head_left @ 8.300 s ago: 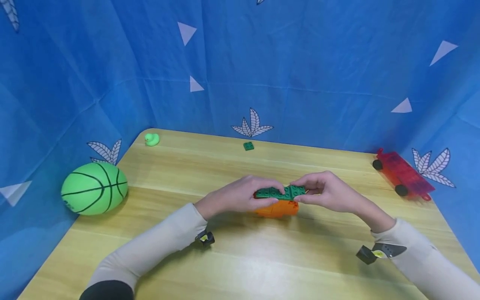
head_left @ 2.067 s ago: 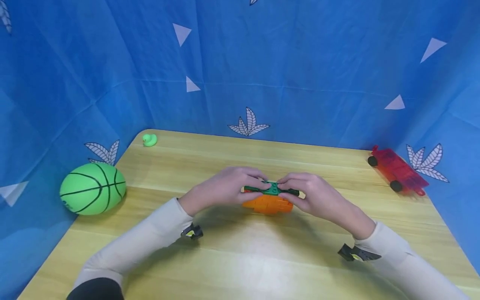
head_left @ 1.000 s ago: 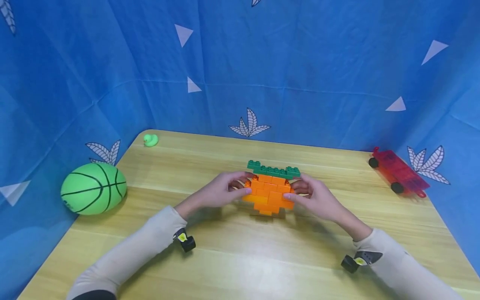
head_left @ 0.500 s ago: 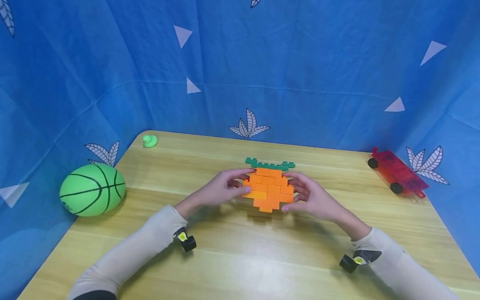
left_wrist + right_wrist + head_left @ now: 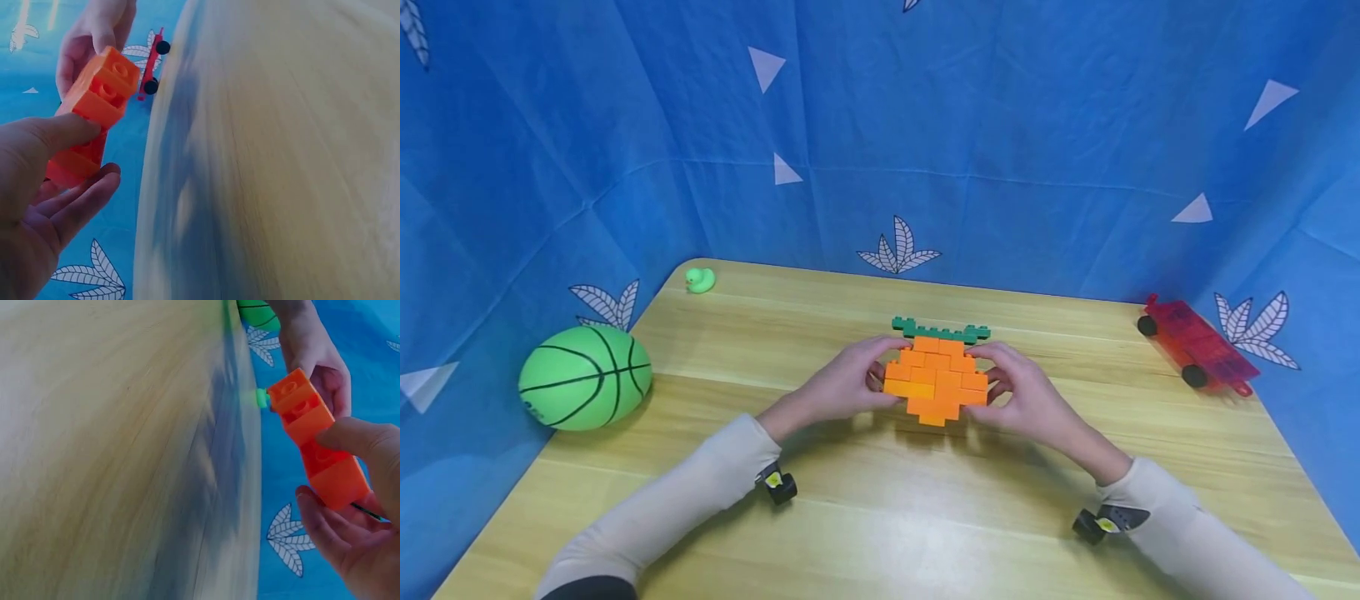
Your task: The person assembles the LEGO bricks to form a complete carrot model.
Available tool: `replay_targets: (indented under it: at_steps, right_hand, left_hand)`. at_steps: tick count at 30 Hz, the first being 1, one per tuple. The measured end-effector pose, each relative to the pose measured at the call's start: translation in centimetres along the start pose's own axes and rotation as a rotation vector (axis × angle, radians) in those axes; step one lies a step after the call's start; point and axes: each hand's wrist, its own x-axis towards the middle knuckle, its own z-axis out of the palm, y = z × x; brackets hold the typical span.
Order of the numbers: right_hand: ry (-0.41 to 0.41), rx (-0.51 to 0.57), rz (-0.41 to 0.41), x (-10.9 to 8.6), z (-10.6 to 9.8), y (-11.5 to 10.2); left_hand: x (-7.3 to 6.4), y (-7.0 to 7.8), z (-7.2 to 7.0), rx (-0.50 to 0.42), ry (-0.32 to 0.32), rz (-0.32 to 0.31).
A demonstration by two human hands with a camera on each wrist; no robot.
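Note:
An orange building-block model (image 5: 936, 379) with a row of green bricks (image 5: 940, 333) along its top is held between both hands over the middle of the table. Its broad orange face is toward the head camera. My left hand (image 5: 846, 383) grips the left side, thumb in front; the left wrist view shows that thumb on the orange bricks (image 5: 103, 94). On the opposite side, my right hand (image 5: 1030, 396) pinches the model between thumb and fingers. In the right wrist view its thumb lies across the orange bricks (image 5: 340, 481). Some fingertips are hidden behind the model.
A green ball (image 5: 586, 377) sits at the table's left edge. A small green toy duck (image 5: 700, 280) stands at the back left corner, and a red toy car (image 5: 1198, 346) at the right edge. Blue cloth (image 5: 880, 108) hangs around the wooden table (image 5: 880, 533).
The loose green brick has gone from the back of the table. Both hands were on the green bricks, pressing a brick there; they have moved to the orange sides, and the model has tilted face-up.

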Motion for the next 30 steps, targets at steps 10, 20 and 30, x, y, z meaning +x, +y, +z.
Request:
replay_targets:
  at_steps: [10,20,30]
  right_hand:
    - [0.033,-0.18,-0.122,-0.2,-0.4,0.0]
    - [0.031,-0.205,-0.146,-0.1,-0.6,0.2]
    - [-0.138,-0.204,0.03,0.7,-0.4,1.3]
  left_hand:
    - [-0.2,0.0,-0.1,0.128,-0.011,0.074]
    - [0.0,-0.1,0.0,0.254,0.002,0.109]
    - [1.0,-0.3,0.8,0.377,-0.077,-0.022]
